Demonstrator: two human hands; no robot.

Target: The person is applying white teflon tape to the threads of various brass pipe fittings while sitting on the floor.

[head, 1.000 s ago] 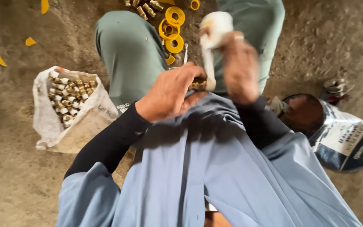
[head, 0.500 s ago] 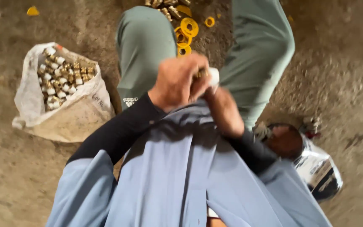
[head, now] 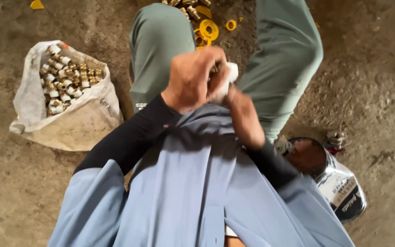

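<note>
While fitting is gripped in closed left hand above lap, white tape is pinched by right hand; tape best kept taut, wound evenly. Sack left on floor.

Rough matt earthen floor; woven plastic sack of shiny brass fittings; glossy yellow plastic rings; soft blue cloth shirt

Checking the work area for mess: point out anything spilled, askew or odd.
Yellow rings and brass fittings lie loose on the dirt floor between the knees, not bagged like those in the white sack. Yellow scraps lie scattered far left. Nothing looks damaged.
</note>
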